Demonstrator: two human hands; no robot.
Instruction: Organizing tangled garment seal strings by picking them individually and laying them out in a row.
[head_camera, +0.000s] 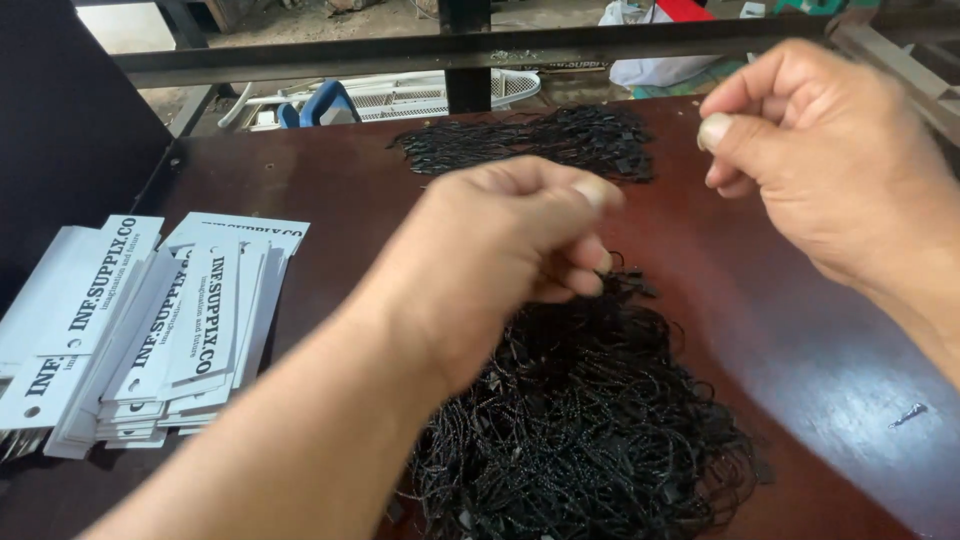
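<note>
Head view, looking down on a dark red-brown tabletop (300, 180). Left hand (490, 265) curled into a loose fist above the near pile of black string loops (590, 420), thumb pressed on the bent fingers; fingertips pinched together just over the top of the pile, probably on a black loop, but too small to tell for sure. Right hand (810, 150) raised higher, over the right part of the tabletop, thumb and forefinger closed together in a pinch, other fingers folded under; impossible to tell if a thin string sits between them. Near pile spread wide, from under the left hand down to the bottom edge. Second, smaller pile of black string loops (530, 140) at the far side, well apart from the first. Stack of white paper tags (150, 320) with black print, fanned out at the left edge, well apart from both hands. Small metal pin (908, 414) lying alone at the right. Behind the tabletop a dark metal bar (400, 55) and a white wire grille (400, 95).
</note>
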